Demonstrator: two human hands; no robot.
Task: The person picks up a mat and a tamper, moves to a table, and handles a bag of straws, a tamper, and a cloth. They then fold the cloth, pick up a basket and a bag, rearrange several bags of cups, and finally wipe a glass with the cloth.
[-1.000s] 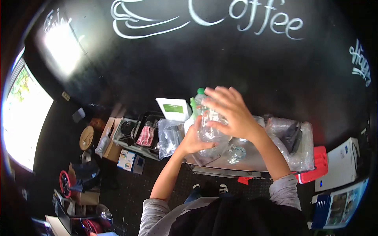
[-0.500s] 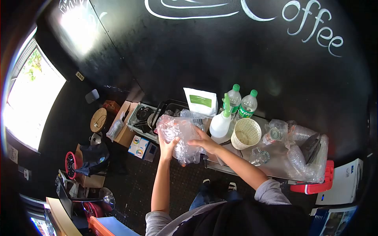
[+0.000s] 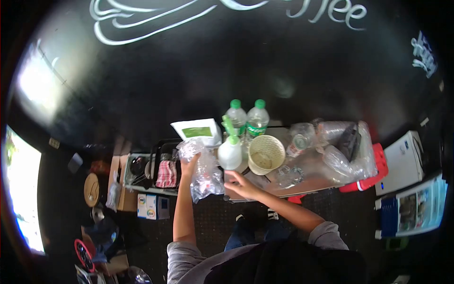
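My left hand [image 3: 189,165] is closed on a crinkled clear plastic bag [image 3: 204,165] that hangs over the front edge of the counter. What the bag contains is hard to make out through the shine. My right hand [image 3: 242,185] is apart from the bag, at the counter's front edge, its fingers extended and holding nothing. Just beyond it stands a white spray bottle [image 3: 230,155] with a green trigger top. A cream woven basket [image 3: 266,155] sits to the right of the bottle. Behind the bag is a white pouch with a green label [image 3: 197,131].
Two green-capped bottles [image 3: 257,119] stand against the black wall. A red checked cloth [image 3: 166,173] lies by a dark tray on the left. To the right are clear cups [image 3: 289,176], a can [image 3: 298,144] in plastic, and bagged cup stacks [image 3: 341,162]. A white appliance [image 3: 401,163] stands far right.
My right hand has let go of the bag and moved away to the right; my left hand keeps hold of it. The view has turned right, and the checked cloth now shows.
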